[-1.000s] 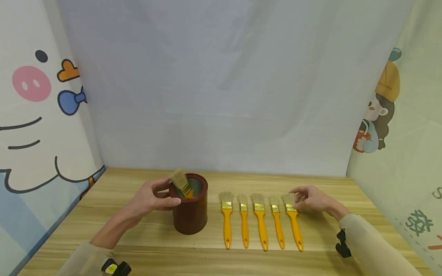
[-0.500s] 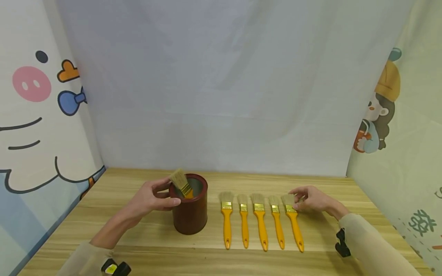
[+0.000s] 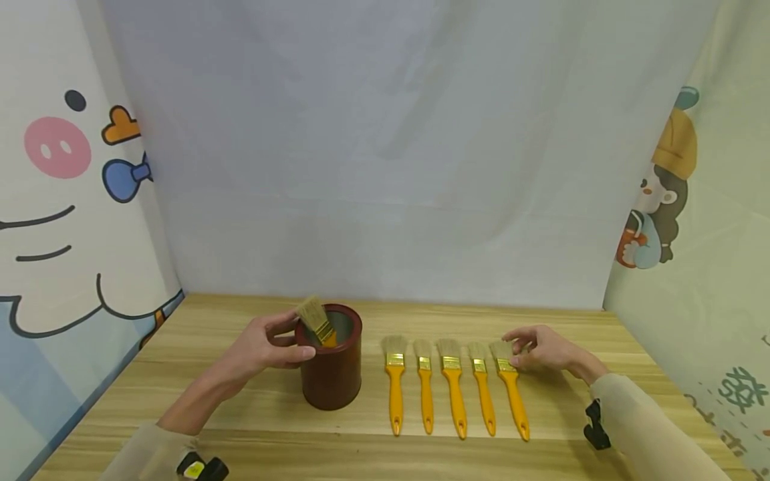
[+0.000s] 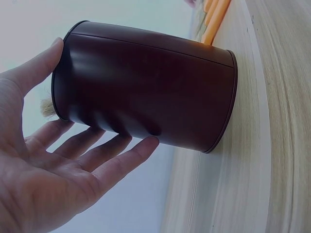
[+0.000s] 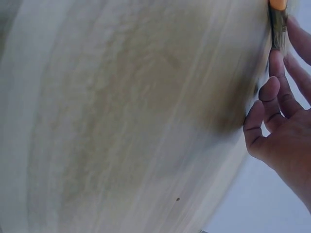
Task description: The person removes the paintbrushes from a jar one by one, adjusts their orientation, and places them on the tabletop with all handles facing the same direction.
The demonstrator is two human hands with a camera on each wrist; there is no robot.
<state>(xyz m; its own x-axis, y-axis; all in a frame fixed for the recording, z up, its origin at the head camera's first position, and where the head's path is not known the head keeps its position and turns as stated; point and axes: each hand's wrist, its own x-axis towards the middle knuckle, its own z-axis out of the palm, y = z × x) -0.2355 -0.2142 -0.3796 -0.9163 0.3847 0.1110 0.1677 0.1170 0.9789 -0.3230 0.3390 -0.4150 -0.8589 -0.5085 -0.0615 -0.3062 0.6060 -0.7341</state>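
A dark red can stands upright at centre left, also seen in the left wrist view. My left hand holds it by the rim, thumb on the near side and fingers along its left side. Inside leans a flat paintbrush, bristles up, its orange handle mostly hidden in the can. My right hand pinches the rightmost paintbrush of a row at its bristles, thumb near the brass-coloured ferrule. That brush lies on the table with its handle toward me. In the right wrist view, its ferrule shows between the fingers.
Several more orange-handled paintbrushes, including a wide one at the left end, lie side by side between can and right hand. Behind the wooden table hangs a grey-white cloth; printed curtains flank both sides.
The rightmost paintbrush has turned very slightly, bristles a little left and handle end a little right, under the right hand. The left hand and the can have stayed put.
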